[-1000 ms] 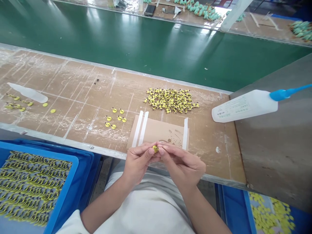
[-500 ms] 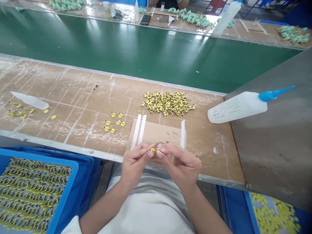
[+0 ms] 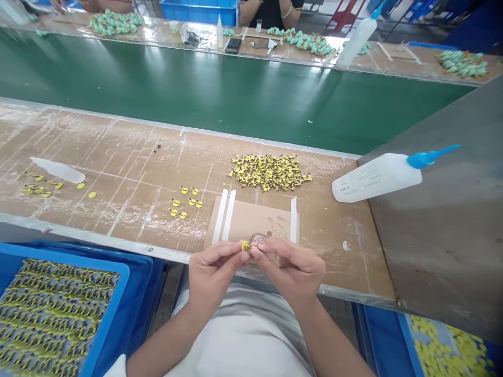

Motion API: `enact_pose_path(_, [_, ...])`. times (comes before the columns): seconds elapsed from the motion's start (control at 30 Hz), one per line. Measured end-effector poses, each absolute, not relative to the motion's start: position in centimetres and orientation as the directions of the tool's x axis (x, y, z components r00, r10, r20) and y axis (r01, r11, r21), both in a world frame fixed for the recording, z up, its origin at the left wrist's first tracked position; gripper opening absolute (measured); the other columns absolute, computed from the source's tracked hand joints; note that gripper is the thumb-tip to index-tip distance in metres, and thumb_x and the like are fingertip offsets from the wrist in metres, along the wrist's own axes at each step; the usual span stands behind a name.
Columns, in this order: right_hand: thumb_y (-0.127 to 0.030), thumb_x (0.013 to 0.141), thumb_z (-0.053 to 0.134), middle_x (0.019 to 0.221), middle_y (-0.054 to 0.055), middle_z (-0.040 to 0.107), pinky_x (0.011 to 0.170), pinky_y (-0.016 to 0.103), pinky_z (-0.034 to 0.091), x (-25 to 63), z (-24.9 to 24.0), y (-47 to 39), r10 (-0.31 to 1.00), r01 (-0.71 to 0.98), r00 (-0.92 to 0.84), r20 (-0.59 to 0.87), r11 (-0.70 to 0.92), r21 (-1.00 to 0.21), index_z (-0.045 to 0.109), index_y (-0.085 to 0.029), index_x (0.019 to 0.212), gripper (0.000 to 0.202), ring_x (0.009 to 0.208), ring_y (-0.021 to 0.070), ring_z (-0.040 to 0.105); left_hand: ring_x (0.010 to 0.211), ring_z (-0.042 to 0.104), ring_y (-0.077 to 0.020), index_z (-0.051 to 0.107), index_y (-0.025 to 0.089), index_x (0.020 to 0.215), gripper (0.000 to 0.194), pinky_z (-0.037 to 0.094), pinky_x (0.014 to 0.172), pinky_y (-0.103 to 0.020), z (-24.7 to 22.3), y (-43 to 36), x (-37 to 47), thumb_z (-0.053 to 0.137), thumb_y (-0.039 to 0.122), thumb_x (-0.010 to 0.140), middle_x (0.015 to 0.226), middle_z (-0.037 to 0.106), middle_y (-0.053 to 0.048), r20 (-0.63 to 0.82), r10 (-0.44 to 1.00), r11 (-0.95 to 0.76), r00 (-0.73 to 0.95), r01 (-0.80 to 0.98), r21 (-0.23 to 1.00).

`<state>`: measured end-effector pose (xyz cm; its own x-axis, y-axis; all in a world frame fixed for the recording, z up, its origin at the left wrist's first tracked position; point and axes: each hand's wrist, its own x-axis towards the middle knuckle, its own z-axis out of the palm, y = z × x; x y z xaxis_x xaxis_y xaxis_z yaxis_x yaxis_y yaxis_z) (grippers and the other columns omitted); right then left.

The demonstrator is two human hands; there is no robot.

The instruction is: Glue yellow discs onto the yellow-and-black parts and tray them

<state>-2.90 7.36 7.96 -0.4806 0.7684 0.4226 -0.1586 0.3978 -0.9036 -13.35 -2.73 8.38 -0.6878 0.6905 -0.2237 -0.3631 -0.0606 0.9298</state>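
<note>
Over the front edge of the bench, my left hand (image 3: 214, 269) is closed in a pinch on a small yellow disc (image 3: 245, 245). A tiny dark part shows on the disc's right side. Fingertips of my right hand (image 3: 294, 269) are pressed together right beside that part; what lies between them is too small to make out. Behind the hands lies a cardboard sheet (image 3: 243, 214) with white tape strips, and a round clear dish-like thing (image 3: 258, 239) rests on it. Several yellow discs with dark pieces (image 3: 192, 201) lie to the left. Beyond the sheet is a heap of small yellow-and-dark pieces (image 3: 271, 172).
A white bottle with a blue nozzle (image 3: 373, 178) leans against the metal panel (image 3: 440, 225) at right. Blue trays of yellow parts stand low at left (image 3: 124, 277) and right (image 3: 408, 340). A green belt (image 3: 196, 89) runs behind; a person (image 3: 271, 13) sits across it.
The view has tipped up slightly, showing more of the far side. My hands stay together at the yellow disc, with the left hand shifted a little to the left.
</note>
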Motion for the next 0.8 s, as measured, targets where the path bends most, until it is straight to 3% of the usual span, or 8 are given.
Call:
enact_pose_path(0.13, [-0.002, 0.068, 0.076, 0.081, 0.001, 0.077, 0.063, 0.03, 0.063, -2.8, 8.2, 7.1, 0.741, -0.16, -0.483, 0.466, 0.448, -0.879, 0.075, -0.027, 0.089, 0.032, 0.067, 0.0181, 0.073, 0.067, 0.07, -0.018, 0.08, 0.023, 0.086, 0.016, 0.06, 0.055, -0.025, 9.5, -3.3, -13.3, 0.078, 0.019, 0.071, 0.084, 0.078, -0.006, -0.17, 0.702, -0.004, -0.691, -0.242, 0.97])
enact_pose_path(0.3, [-0.008, 0.07, 0.076, 0.08, 0.002, 0.077, 0.061, 0.031, 0.064, -2.7, 7.7, 6.7, 0.783, -0.14, -0.467, 0.411, 0.393, -0.909, 0.075, -0.024, 0.086, 0.023, 0.065, 0.0193, 0.072, 0.058, 0.065, -0.0145, 0.08, 0.024, 0.088, 0.016, 0.054, 0.045, -0.021, 10.0, -3.5, -13.0, 0.077, 0.021, 0.072, 0.077, 0.077, -0.004, -0.141, 0.673, 0.054, -0.727, -0.141, 0.989])
enact_pose_path(0.4, [-0.008, 0.069, 0.077, 0.079, 0.002, 0.077, 0.059, 0.03, 0.063, -2.7, 7.4, 6.5, 0.807, -0.123, -0.451, 0.381, 0.367, -0.922, 0.075, -0.024, 0.085, 0.022, 0.064, 0.0189, 0.072, 0.063, 0.067, -0.0162, 0.08, 0.024, 0.088, 0.015, 0.056, 0.052, -0.023, 10.1, -3.3, -12.9, 0.077, 0.022, 0.073, 0.079, 0.077, -0.005, -0.147, 0.674, 0.073, -0.724, -0.133, 0.988])
enact_pose_path(0.6, [-0.01, 0.07, 0.077, 0.081, 0.003, 0.076, 0.066, 0.033, 0.062, -2.7, 7.1, 6.3, 0.848, -0.151, -0.415, 0.329, 0.292, -0.944, 0.074, -0.023, 0.084, 0.02, 0.071, 0.0199, 0.073, 0.065, 0.071, -0.0199, 0.08, 0.022, 0.08, 0.015, 0.06, 0.059, -0.029, 9.6, -2.8, -13.1, 0.083, 0.024, 0.066, 0.08, 0.078, -0.007, -0.28, 0.651, 0.041, -0.706, -0.335, 0.941])
enact_pose_path(0.7, [-0.011, 0.07, 0.077, 0.081, 0.002, 0.076, 0.067, 0.033, 0.063, -2.8, 7.0, 6.3, 0.859, -0.177, -0.402, 0.319, 0.269, -0.947, 0.074, -0.024, 0.086, 0.02, 0.071, 0.0195, 0.072, 0.069, 0.071, -0.0212, 0.08, 0.021, 0.074, 0.014, 0.06, 0.065, -0.031, 9.4, -2.6, -13.3, 0.085, 0.023, 0.062, 0.077, 0.077, -0.007, -0.241, 0.658, -0.018, -0.713, -0.335, 0.942])
enact_pose_path(0.8, [-0.01, 0.07, 0.077, 0.082, 0.002, 0.077, 0.067, 0.031, 0.063, -2.9, 7.4, 6.5, 0.848, -0.163, -0.396, 0.352, 0.312, -0.936, 0.075, -0.026, 0.089, 0.025, 0.07, 0.0188, 0.072, 0.084, 0.072, -0.0237, 0.079, 0.021, 0.074, 0.013, 0.06, 0.075, -0.032, 9.4, -2.6, -13.3, 0.085, 0.022, 0.062, 0.089, 0.077, -0.009, -0.161, 0.666, -0.079, -0.728, -0.283, 0.956])
